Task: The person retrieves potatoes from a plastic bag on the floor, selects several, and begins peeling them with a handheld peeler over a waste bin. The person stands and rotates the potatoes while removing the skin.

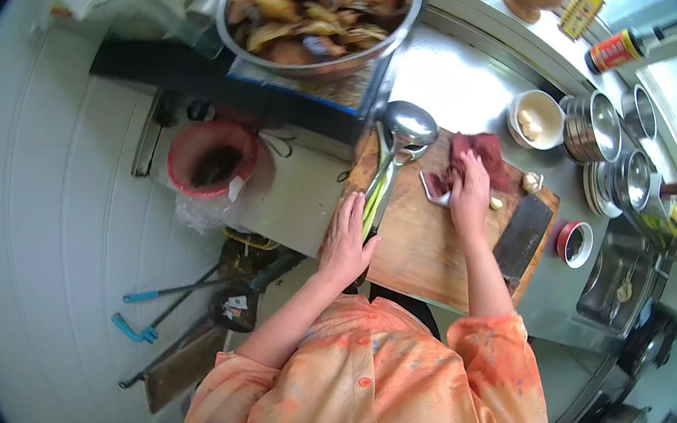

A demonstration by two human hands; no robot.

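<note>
Kitchen, white panelled wall (32, 177) running along far 9 o'clock; clock read from the cutting board (419, 253). Red-lined bin (180, 155) sitting at 9. Left hand (346, 249) resting at 8, fingers extended, thumb apart, touching green stalks (370, 212); no hold visible. Metal ladle (410, 123) lying at 11. Right hand (468, 193) pressing palm-down at 1, fingers partly spread on a dark-red piece (492, 153), meat or cloth unclear; cannot tell if gripping. White bowl (553, 120) standing beyond, at 1. Wide-bladed cleaver (523, 237) lying at 3, garlic bulb (532, 182) sitting at 2. Sink (601, 293) showing at far 3.
</note>
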